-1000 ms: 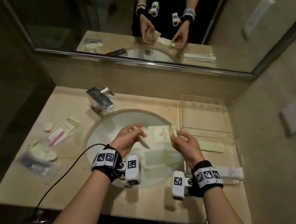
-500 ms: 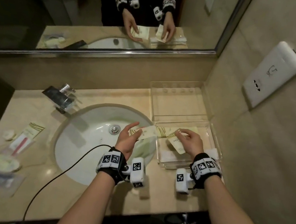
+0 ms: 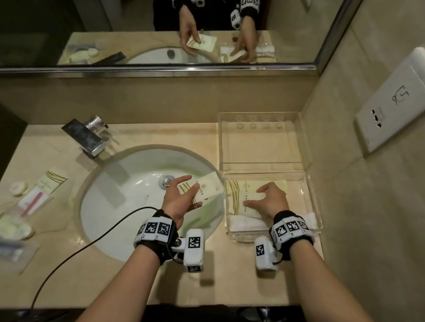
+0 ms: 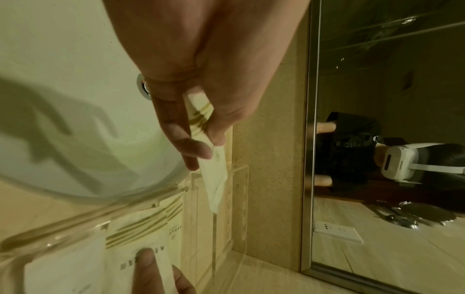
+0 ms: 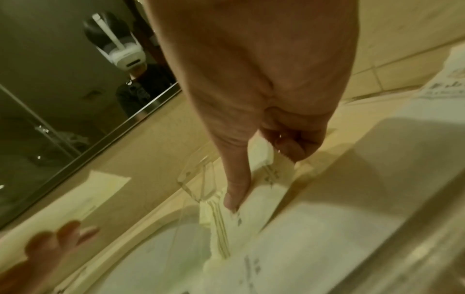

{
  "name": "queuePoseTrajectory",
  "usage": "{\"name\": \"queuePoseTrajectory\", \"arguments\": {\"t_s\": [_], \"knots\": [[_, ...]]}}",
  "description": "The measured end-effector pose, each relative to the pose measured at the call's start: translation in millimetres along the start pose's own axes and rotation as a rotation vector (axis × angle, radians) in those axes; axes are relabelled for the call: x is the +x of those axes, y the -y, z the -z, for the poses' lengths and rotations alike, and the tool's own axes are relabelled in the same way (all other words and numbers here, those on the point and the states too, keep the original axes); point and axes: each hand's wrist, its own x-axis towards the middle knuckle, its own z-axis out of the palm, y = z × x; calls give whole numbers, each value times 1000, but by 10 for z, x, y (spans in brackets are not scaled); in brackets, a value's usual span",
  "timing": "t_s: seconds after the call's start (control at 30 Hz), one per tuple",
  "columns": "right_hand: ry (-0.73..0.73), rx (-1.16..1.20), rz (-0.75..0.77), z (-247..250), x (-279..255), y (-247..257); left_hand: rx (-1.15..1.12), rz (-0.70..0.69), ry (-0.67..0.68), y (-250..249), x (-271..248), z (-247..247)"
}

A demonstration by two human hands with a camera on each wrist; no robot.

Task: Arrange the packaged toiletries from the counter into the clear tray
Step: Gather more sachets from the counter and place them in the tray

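Observation:
My left hand [image 3: 187, 188] hovers over the right side of the sink, its thumb and fingers pinching a cream packet with gold stripes [image 3: 208, 188]. The pinch on the cream packet [image 4: 214, 179] shows close up in the left wrist view. My right hand [image 3: 269, 200] lies inside the front section of the clear tray [image 3: 235, 238]. It presses on striped cream packets [image 3: 239, 195] lying flat there, with its thumb [image 5: 236, 189] straight down on one. A white packet [image 3: 246, 223] lies at the tray's near end.
The tray's clear back part [image 3: 263, 146] stands against the wall under the mirror. A chrome faucet [image 3: 87, 135] sits behind the sink [image 3: 129, 203]. On the left counter lie a striped packet [image 3: 53, 180], a round white item [image 3: 18, 188] and clear bags [image 3: 3, 244]. A black cable [image 3: 74, 250] crosses the counter.
My right hand has carried one packet from over the sink into the tray and now lies on it. My left hand keeps its packet over the sink.

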Motion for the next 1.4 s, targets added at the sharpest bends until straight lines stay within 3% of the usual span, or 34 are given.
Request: {"name": "queuePoseTrajectory", "arguments": {"t_s": [0.3, 0.63, 0.83, 0.9, 1.03, 1.1, 1.27, 1.4], "knots": [[-218, 84, -13, -84, 31, -111, 32, 12, -1, 29, 40, 12], [-185, 61, 21, -62, 68, -117, 67, 15, 18, 56, 9, -51], [-244, -101, 1, -66, 46, -149, 99, -18, 88, 70, -34, -167], [-266, 47, 74, -63, 22, -140, 76, -21, 94, 48, -47, -220], [26, 434, 122, -16, -84, -3, 51, -25, 148, 0, -43, -386], [122, 469, 159, 23, -95, 14, 97, -34, 184, -38, -56, -489], [-100, 397, 58, 184, -3, -157, 309, -107, 108, -21, -34, -606], [-68, 158, -22, 198, 34, -324, 609, -292, 88, 48, -40, -613]]}}
